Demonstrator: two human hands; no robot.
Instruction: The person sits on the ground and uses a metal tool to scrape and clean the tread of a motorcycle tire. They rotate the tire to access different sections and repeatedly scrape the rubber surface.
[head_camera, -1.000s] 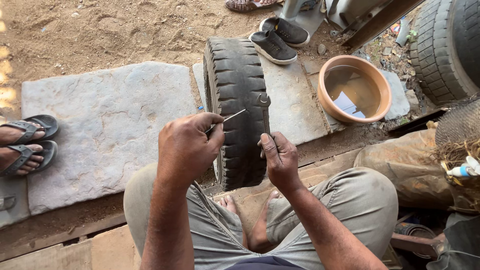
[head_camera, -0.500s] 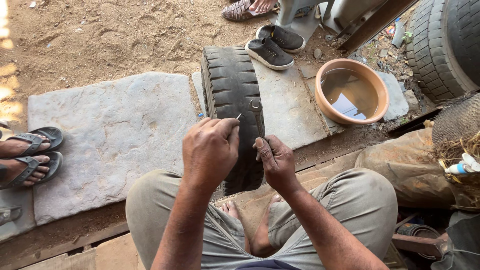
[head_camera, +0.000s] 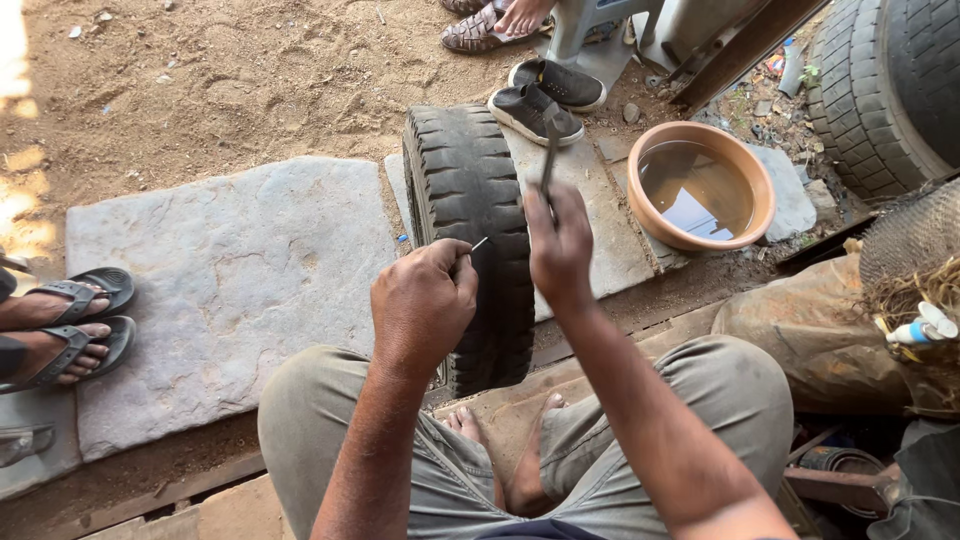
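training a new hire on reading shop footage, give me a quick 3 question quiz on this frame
1. True or false: the bowl beside the upright tyre is dry.
2. Which hand lifts the long dark tool above the tread?
A. the left hand
B. the right hand
C. neither
3. Fill in: the left hand pinches a thin metal ____ at the tread.

Key
1. False; liquid fills its bottom.
2. B.
3. Pin (a nail or needle; too small to tell which).
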